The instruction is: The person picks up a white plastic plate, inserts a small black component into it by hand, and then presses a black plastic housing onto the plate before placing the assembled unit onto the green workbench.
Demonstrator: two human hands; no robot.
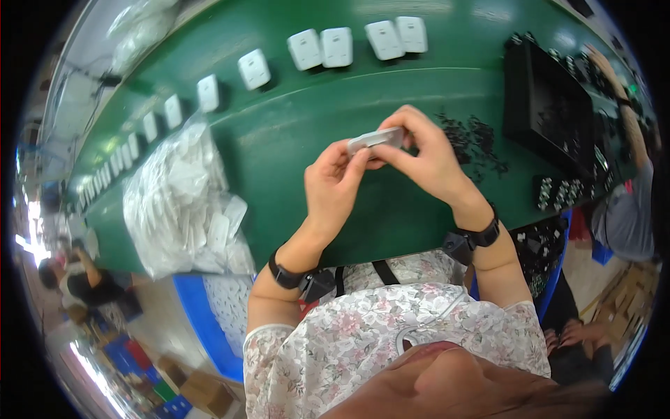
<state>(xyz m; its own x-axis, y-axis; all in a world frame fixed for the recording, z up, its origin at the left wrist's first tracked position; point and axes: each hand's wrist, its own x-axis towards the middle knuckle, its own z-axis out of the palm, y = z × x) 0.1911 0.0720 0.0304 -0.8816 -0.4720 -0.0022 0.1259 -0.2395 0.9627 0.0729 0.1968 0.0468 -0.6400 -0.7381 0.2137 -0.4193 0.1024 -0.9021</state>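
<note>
Above the middle of the green table, a white plastic cover (375, 140) is held tilted between my two hands. My left hand (333, 180) grips its left end, thumb in front and fingers behind. Around its right end close the thumb and fingers of my right hand (426, 152); the fingertips are partly hidden behind the piece. To the right of my right hand lies a loose pile of small black parts (476, 143). Left of my left hand rests a clear plastic bag (180, 202) full of white pieces.
White rounded housings (336, 47) stand in a curved row along the far side of the green table (293, 133). A black box (544, 105) sits at the right, near a co-worker's arm (631, 126). Blue bins (202, 325) adjoin the table's near edge.
</note>
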